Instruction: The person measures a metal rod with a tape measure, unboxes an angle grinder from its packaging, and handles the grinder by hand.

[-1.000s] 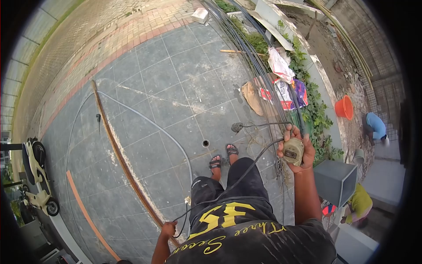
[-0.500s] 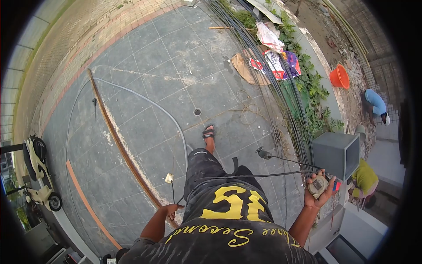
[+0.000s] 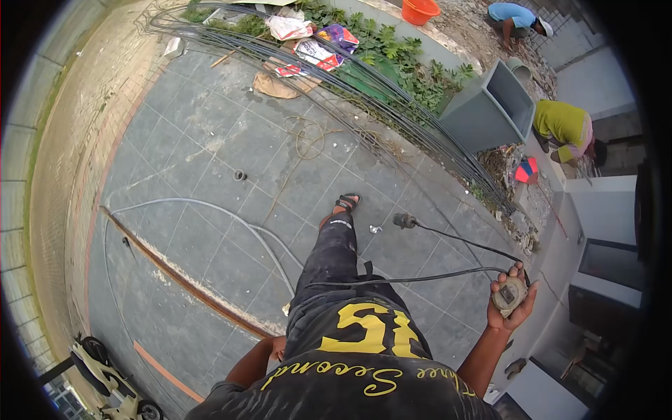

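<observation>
In the head view my right hand [image 3: 509, 302] is closed around a round, dirty beige disc-shaped device [image 3: 509, 294] with a dark rectangle in its middle. A black cord [image 3: 434, 277] runs from this hand across my waist. Another length of it loops down to a dark connector [image 3: 404, 221] hanging over the tiles. My left hand [image 3: 278, 347] is low beside my hip, fingers curled and partly hidden by my shirt; it appears closed on the cord. A bit of a small beige plug [image 3: 285, 308] peeks out near my thigh.
Long steel bars [image 3: 392, 98] lie along the planting strip, near a grey bin [image 3: 483, 105]. A rusty metal bar [image 3: 182, 276] and a grey hose [image 3: 203, 201] lie on the tiles. Two people crouch at the right, one in a yellow top [image 3: 560, 126]. A scooter [image 3: 105, 385] stands lower left.
My view has turned to the right and I have stepped forward. The round device stays in my right hand. The plug by my left hand has slipped mostly behind my body.
</observation>
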`<act>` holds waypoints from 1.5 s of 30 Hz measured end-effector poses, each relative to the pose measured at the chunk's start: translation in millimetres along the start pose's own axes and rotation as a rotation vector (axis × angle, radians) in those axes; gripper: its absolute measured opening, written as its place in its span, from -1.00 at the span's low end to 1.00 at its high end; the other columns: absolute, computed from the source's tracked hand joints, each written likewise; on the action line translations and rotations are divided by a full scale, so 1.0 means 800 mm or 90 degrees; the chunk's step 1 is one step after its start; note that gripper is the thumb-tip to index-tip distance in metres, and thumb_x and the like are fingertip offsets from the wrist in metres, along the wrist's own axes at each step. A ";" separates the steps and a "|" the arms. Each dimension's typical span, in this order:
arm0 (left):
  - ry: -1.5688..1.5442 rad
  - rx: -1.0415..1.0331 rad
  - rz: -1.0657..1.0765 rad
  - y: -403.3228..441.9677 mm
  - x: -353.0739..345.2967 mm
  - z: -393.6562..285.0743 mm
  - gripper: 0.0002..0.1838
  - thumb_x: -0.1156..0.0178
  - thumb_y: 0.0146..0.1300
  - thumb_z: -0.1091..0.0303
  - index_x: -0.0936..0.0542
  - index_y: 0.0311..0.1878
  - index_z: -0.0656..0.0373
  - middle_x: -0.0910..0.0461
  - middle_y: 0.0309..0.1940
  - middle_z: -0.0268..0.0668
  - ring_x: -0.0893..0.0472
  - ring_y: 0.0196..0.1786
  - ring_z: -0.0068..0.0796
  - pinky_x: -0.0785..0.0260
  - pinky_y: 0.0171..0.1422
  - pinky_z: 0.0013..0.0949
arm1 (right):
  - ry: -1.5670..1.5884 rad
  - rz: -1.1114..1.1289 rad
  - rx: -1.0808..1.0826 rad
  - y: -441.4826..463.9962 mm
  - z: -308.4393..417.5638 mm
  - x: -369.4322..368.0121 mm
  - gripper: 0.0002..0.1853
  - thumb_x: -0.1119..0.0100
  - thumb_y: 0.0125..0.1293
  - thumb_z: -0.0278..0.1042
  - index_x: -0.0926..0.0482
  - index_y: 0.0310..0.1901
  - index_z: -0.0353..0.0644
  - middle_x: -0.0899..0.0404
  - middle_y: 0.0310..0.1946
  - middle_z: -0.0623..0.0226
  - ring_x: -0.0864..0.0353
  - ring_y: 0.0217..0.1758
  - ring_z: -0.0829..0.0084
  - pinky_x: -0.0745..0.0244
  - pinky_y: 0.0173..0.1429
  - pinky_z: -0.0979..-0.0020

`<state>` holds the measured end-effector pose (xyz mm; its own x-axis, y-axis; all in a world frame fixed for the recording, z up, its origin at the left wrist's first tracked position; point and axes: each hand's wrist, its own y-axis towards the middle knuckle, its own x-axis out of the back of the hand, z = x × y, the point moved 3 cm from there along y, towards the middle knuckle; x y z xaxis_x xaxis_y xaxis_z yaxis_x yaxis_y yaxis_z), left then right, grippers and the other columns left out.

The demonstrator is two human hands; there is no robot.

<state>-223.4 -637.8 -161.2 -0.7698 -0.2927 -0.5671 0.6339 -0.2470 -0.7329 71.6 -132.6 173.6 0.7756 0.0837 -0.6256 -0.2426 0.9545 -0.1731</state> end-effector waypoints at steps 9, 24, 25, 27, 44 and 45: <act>0.162 0.055 -0.097 -0.002 -0.056 -0.066 -0.64 0.00 0.40 0.00 -0.62 -0.30 0.04 -0.46 -0.47 -0.33 -0.23 -0.57 -0.56 -0.04 -0.55 -0.47 | 0.023 -0.147 0.118 -0.056 0.098 0.142 -0.43 0.03 0.54 0.10 -0.37 0.17 -0.36 -0.53 -0.09 0.16 -0.58 -0.06 0.19 -0.52 -0.11 0.24; 0.394 0.174 -0.232 0.030 -0.218 -0.221 -0.61 0.01 0.39 0.00 -0.68 -0.22 0.08 -0.60 -0.28 -0.22 -0.48 -0.39 -0.36 -0.31 -0.38 -0.31 | 0.081 -0.363 0.128 -0.093 0.254 0.385 -0.48 0.03 0.52 0.12 -0.39 0.17 -0.22 -0.61 -0.12 0.21 -0.65 -0.08 0.14 -0.55 -0.12 0.15; 0.419 0.176 -0.245 0.022 -0.228 -0.227 -0.61 0.01 0.39 0.00 -0.68 -0.21 0.08 -0.61 -0.27 -0.22 -0.50 -0.38 -0.34 -0.32 -0.37 -0.29 | 0.103 -0.371 0.107 -0.099 0.258 0.396 -0.51 0.00 0.51 0.10 -0.40 0.17 -0.17 -0.63 -0.13 0.23 -0.66 -0.09 0.12 -0.55 -0.12 0.13; 0.478 0.175 -0.271 0.016 -0.240 -0.239 -0.60 0.01 0.39 0.00 -0.69 -0.20 0.09 -0.63 -0.25 -0.20 -0.53 -0.36 -0.32 -0.36 -0.35 -0.27 | 0.138 -0.403 0.125 -0.112 0.263 0.424 -0.54 -0.04 0.50 0.07 -0.42 0.15 -0.17 -0.64 -0.14 0.23 -0.67 -0.09 0.10 -0.55 -0.12 0.12; 0.950 -0.174 -0.703 0.280 -0.495 -0.349 -0.61 0.01 0.41 0.06 -0.71 0.08 -0.05 -0.65 0.13 -0.11 -0.61 0.19 -0.01 -0.46 0.28 -0.05 | 0.027 -0.038 -0.146 -0.132 0.351 0.657 -0.62 -0.27 0.38 -0.41 -0.34 0.13 -0.23 -0.60 -0.19 0.15 -0.74 -0.13 0.15 -0.68 -0.16 0.24; 0.974 -0.121 -0.680 0.304 -0.501 -0.349 -0.60 0.01 0.42 0.06 -0.69 0.10 -0.02 -0.63 0.16 -0.09 -0.59 0.22 0.00 -0.44 0.30 -0.04 | 0.027 -0.028 -0.147 -0.134 0.352 0.669 -0.62 -0.27 0.38 -0.41 -0.34 0.13 -0.23 -0.60 -0.19 0.15 -0.74 -0.13 0.15 -0.68 -0.16 0.24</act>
<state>218.5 -322.6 -217.6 -0.2435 0.8941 0.3759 -0.0293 0.3806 -0.9243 677.2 -109.4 71.7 0.7648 0.0267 -0.6437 -0.3391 0.8662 -0.3670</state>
